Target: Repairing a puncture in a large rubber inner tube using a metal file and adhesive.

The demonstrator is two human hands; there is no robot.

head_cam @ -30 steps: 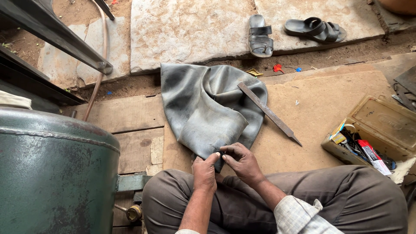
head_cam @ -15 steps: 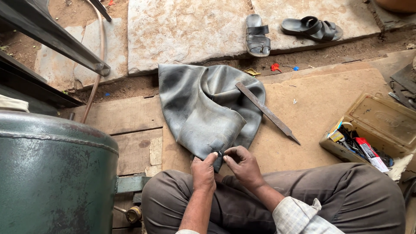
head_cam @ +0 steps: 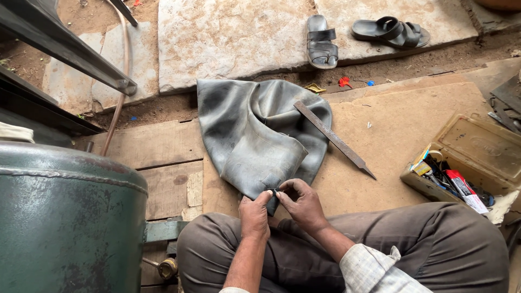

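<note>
Green tank [head_cam: 65, 217] at left. Grey rubber inner tube [head_cam: 255, 130] lies crumpled on the wooden floor [head_cam: 412, 125], near edge at the person's lap. Long metal file [head_cam: 334, 138] rests on the tube's right side. Open toolbox [head_cam: 461, 163] right. Left hand [head_cam: 254, 214] and right hand [head_cam: 301, 203] both pinch the tube's near edge, grip closed tight.

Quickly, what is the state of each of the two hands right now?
Left hand: closed, pinching the near edge of the grey rubber inner tube.
Right hand: closed, fingertips pinching the same edge of the tube.
</note>
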